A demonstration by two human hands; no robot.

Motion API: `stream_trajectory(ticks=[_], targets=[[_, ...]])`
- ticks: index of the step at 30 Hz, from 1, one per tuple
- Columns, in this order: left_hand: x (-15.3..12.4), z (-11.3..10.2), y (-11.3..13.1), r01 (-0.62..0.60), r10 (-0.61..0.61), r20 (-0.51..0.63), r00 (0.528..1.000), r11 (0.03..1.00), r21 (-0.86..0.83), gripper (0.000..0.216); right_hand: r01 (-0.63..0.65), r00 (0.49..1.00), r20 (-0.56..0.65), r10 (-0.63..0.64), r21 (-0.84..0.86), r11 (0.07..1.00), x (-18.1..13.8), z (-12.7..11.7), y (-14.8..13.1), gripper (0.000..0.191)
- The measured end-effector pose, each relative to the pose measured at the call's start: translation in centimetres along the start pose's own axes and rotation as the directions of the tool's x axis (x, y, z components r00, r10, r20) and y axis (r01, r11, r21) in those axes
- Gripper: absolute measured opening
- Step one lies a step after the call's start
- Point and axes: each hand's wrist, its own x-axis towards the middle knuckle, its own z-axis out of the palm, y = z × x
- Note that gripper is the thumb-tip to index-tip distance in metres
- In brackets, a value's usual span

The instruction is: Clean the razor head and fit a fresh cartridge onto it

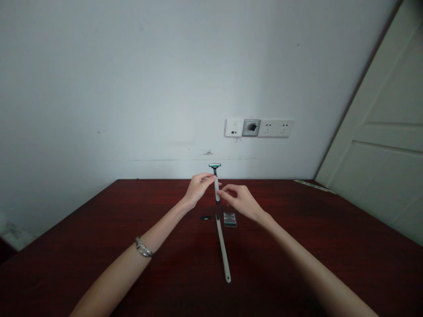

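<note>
While it's held near-upright, 1 razor (217,186) is btwn the 2 hands, approx mid-view, raised over the dark red tabletop (178,273). Its 1 razor head (214,165) is at the top, dark w/ a green strip, seen against the wall (165,79). L hand (197,188) has its fingers pinched on the razor just below the head. R hand (241,200) is curled at the lower part, thumb tip overlapping the razor's edge; can't tell if those fingers grip or just touch.

Below, on the tabletop, 3 small items side by side, well, 2 small + 1 long: 1 black piece (205,218) on the left, 1 long pale stick (223,248) in the middle, dark tip at the far end & 1 hole at the near end, & 1 clear case (230,219) just right of the tip, w/ some green inside; count of contents too small to tell. None of the 3 touch.

1 silvery bracelet (143,248) on the L wrist; no. of strands unclear. Further out: 1 thin strip (313,186) at the tabletop's far R corner, nr 1 pale door (390,132). On the wall, 3 plates in a row: 1 white plate (233,127), 1 grey-framed plate (251,127) w/ a dark centre, 1 wide plate (276,128) w/ 2 sets of holes.
</note>
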Motion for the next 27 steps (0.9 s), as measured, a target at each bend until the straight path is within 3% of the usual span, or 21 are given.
stream_trajectory(ticks=[7, 12, 22, 27], targets=[[-0.1, 0.4, -0.5, 0.015, -0.015, -0.006, 1.000, 1.000, 0.025, 0.020, -0.062, 0.994, -0.103, 0.023, -0.385, 0.921, -0.3, 0.9, -0.7, 0.037], [-0.1, 0.6, -1.0, 0.012, -0.012, -0.008, 1.000, 0.997, 0.073, 0.016, -0.104, 0.992, -0.115, 0.051, -0.523, 0.846, -0.5, 1.5, -0.9, 0.035], [0.1, 0.6, -1.5, -0.027, 0.026, 0.005, 1.000, 0.976, 0.217, 0.020, -0.105, 0.994, -0.089, 0.069, -0.514, 0.851, -0.3, 1.7, -0.8, 0.026], [0.2, -0.3, -0.7, -0.183, 0.132, 0.153, 0.979, 0.902, 0.392, 0.029, -0.115, 0.992, -0.098, 0.076, -0.510, 0.852, -0.4, 1.5, -1.2, 0.030]])
